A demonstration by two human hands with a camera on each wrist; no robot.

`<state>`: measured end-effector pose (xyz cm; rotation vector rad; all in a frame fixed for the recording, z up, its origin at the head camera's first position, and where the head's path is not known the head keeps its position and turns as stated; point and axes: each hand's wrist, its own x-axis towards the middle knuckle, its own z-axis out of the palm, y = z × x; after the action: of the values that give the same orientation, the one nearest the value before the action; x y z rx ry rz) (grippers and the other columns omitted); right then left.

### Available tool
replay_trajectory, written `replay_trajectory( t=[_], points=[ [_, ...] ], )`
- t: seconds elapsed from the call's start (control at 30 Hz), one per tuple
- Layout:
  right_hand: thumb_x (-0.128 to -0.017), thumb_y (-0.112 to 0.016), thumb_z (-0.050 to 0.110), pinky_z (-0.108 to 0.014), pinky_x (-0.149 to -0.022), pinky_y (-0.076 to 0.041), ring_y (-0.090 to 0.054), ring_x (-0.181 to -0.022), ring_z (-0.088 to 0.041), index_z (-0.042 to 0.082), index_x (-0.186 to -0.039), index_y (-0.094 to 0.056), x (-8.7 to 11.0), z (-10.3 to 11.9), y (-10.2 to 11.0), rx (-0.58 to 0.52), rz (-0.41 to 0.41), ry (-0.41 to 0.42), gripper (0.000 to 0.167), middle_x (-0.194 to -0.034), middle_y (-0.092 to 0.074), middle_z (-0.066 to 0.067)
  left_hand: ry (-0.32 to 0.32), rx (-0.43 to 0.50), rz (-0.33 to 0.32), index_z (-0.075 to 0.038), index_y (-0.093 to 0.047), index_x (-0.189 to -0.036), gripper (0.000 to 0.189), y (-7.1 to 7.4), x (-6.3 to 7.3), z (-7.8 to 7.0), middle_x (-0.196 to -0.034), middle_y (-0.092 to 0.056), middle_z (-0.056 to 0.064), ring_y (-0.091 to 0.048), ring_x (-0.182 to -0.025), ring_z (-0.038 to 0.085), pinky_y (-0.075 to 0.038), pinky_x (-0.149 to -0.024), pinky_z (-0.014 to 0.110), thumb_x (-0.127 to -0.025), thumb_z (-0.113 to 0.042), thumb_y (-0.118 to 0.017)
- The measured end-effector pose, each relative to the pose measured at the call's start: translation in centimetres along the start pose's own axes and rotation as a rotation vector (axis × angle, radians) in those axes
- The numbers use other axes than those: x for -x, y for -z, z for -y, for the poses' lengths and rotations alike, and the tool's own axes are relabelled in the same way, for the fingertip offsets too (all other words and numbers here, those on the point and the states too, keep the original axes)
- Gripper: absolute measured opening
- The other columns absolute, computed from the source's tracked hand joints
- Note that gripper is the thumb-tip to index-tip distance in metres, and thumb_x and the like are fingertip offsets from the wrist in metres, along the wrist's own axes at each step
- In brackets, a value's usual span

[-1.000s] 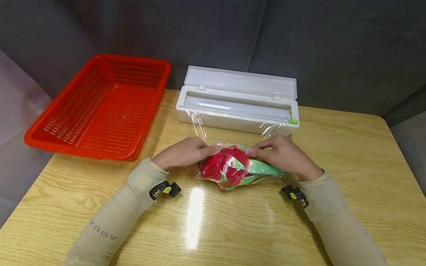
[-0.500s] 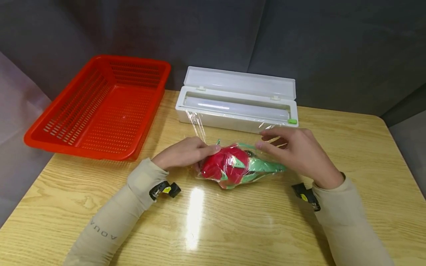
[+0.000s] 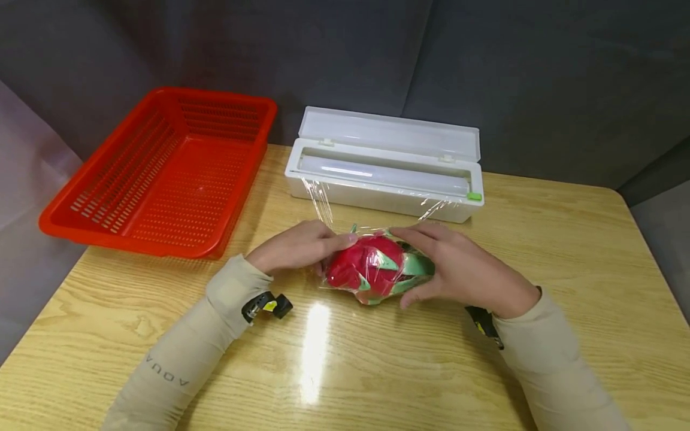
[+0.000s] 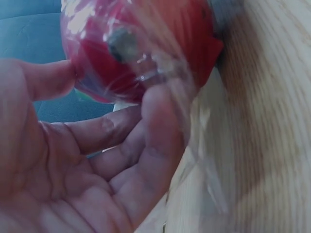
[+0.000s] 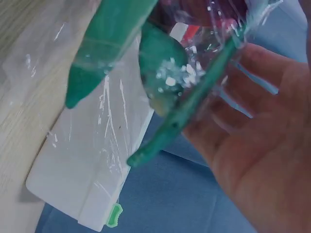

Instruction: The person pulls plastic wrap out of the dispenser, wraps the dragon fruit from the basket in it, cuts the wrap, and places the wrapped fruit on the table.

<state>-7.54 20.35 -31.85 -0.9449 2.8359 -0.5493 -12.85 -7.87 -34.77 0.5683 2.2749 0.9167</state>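
Observation:
A dragon fruit [image 3: 358, 263], red with green scales, lies wrapped in clear cling film [image 3: 321, 200] on the table. The film still runs back to a white dispenser [image 3: 372, 200]. My left hand [image 3: 299, 246] holds the fruit's left end, thumb on top and fingers curled below; in the left wrist view the fingertips gather film against the red end. My right hand [image 3: 466, 266] is spread around the green end, fingers along the far side, thumb apart from the fruit at the front. Loose film covers the long green scales [image 5: 107, 43] in the right wrist view.
The dispenser's lid [image 3: 388, 134] stands raised behind its film roll [image 3: 383, 175], and a green slider [image 3: 474, 196] sits at its right end. A red perforated basket [image 3: 226, 230] stands at the back left. Dark cloth [image 3: 539, 90] hangs behind the table.
My right hand let go of the film near the fruit's top, lifted away to the right, then came back around the green end. My left hand has stayed in place.

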Motion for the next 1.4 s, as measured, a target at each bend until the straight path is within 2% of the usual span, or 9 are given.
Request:
replay_trajectory(
  t=[0.13, 0.3, 0.47, 0.7, 0.83, 0.93, 1.03, 1.23, 1.4],
  points=[
    [-0.059, -0.098, 0.05, -0.05, -0.1, -0.059, -0.064, -0.124, -0.032, 0.01, -0.153, -0.048, 0.0, 0.2, -0.4, 0.039, 0.006, -0.031, 0.114, -0.14, -0.062, -0.015, 0.012, -0.013, -0.022, -0.014, -0.074, -0.082, 0.057, 0.0, -0.1, 0.0, -0.07, -0.071, 0.004, -0.07, -0.065, 0.024, -0.05, -0.061, 0.03, -0.107, -0.053, -0.041],
    [-0.064, -0.099, 0.039, -0.049, -0.095, -0.061, -0.069, -0.118, -0.032, 0.01, -0.151, -0.049, -0.1, 0.3, -0.6, 0.063, -0.012, -0.041, 0.104, -0.136, -0.066, -0.017, 0.028, -0.043, -0.06, -0.016, -0.074, -0.078, 0.059, 0.0, 0.0, -0.2, -0.069, -0.073, 0.005, -0.071, -0.064, 0.023, -0.049, -0.06, 0.029, -0.105, -0.059, -0.043],
    [-0.067, -0.099, 0.036, -0.048, -0.091, -0.063, -0.071, -0.111, -0.03, 0.011, -0.149, -0.053, -0.1, 0.3, -0.6, 0.073, -0.016, -0.053, 0.097, -0.132, -0.069, -0.018, 0.041, -0.106, -0.195, -0.021, -0.079, -0.082, 0.056, 0.0, 0.4, -0.6, -0.068, -0.071, 0.002, -0.061, -0.062, 0.016, -0.044, -0.058, 0.029, -0.099, -0.066, -0.052],
    [-0.069, -0.096, 0.036, -0.036, -0.076, -0.063, -0.067, -0.087, -0.019, 0.008, -0.146, -0.057, -0.1, 0.0, -0.7, 0.087, -0.028, -0.044, 0.091, -0.116, -0.075, -0.017, -0.14, -0.223, -0.349, -0.019, -0.08, -0.104, 0.041, 0.6, 1.4, -1.2, -0.075, -0.07, -0.007, -0.057, -0.067, 0.013, -0.046, -0.061, 0.028, -0.097, -0.056, -0.065],
    [-0.071, -0.095, 0.035, -0.03, -0.069, -0.058, -0.06, -0.077, -0.014, 0.004, -0.144, -0.059, -0.1, -0.2, -0.7, 0.093, -0.042, -0.015, 0.087, -0.11, -0.077, -0.017, -0.236, -0.271, -0.257, -0.015, -0.073, -0.114, 0.047, 1.3, 2.3, -1.5, -0.092, -0.072, -0.002, -0.06, -0.079, 0.014, -0.053, -0.07, 0.029, -0.085, -0.051, -0.081],
    [-0.071, -0.094, 0.035, -0.029, -0.069, -0.058, -0.058, -0.075, -0.013, 0.002, -0.142, -0.06, -0.1, -0.4, -0.8, 0.099, -0.049, -0.004, 0.086, -0.108, -0.077, -0.017, -0.24, -0.32, -0.136, -0.011, -0.062, -0.124, 0.069, 1.5, 2.9, -1.6, -0.104, -0.069, 0.005, -0.06, -0.082, 0.016, -0.054, -0.073, 0.03, -0.073, -0.046, -0.092],
    [-0.071, -0.094, 0.035, -0.028, -0.068, -0.057, -0.057, -0.073, -0.013, 0.002, -0.142, -0.06, -0.2, -0.5, -1.0, 0.104, -0.052, -0.003, 0.086, -0.105, -0.078, -0.016, -0.214, -0.378, -0.061, -0.011, -0.057, -0.12, 0.067, 1.5, 3.2, -1.4, -0.106, -0.068, 0.008, -0.061, -0.084, 0.017, -0.054, -0.076, 0.03, -0.072, -0.037, -0.095],
    [-0.071, -0.095, 0.034, -0.03, -0.07, -0.06, -0.059, -0.075, -0.014, 0.002, -0.143, -0.059, -0.1, -0.3, -1.0, 0.103, -0.048, -0.008, 0.087, -0.11, -0.077, -0.018, -0.227, -0.445, -0.055, -0.017, -0.067, -0.091, 0.014, 1.9, 3.2, -0.6, -0.086, -0.067, -0.003, -0.06, -0.081, 0.014, -0.053, -0.075, 0.029, -0.087, -0.016, -0.081],
    [-0.071, -0.095, 0.034, -0.038, -0.076, -0.064, -0.067, -0.082, -0.017, 0.002, -0.144, -0.059, 0.0, 0.0, -0.9, 0.111, -0.047, -0.006, 0.087, -0.116, -0.076, -0.021, -0.318, -0.484, -0.111, -0.016, -0.074, -0.086, 0.009, 2.4, 3.1, -0.3, -0.084, -0.068, -0.005, -0.06, -0.079, 0.013, -0.053, -0.075, 0.028, -0.091, -0.009, -0.075]
  ],
)
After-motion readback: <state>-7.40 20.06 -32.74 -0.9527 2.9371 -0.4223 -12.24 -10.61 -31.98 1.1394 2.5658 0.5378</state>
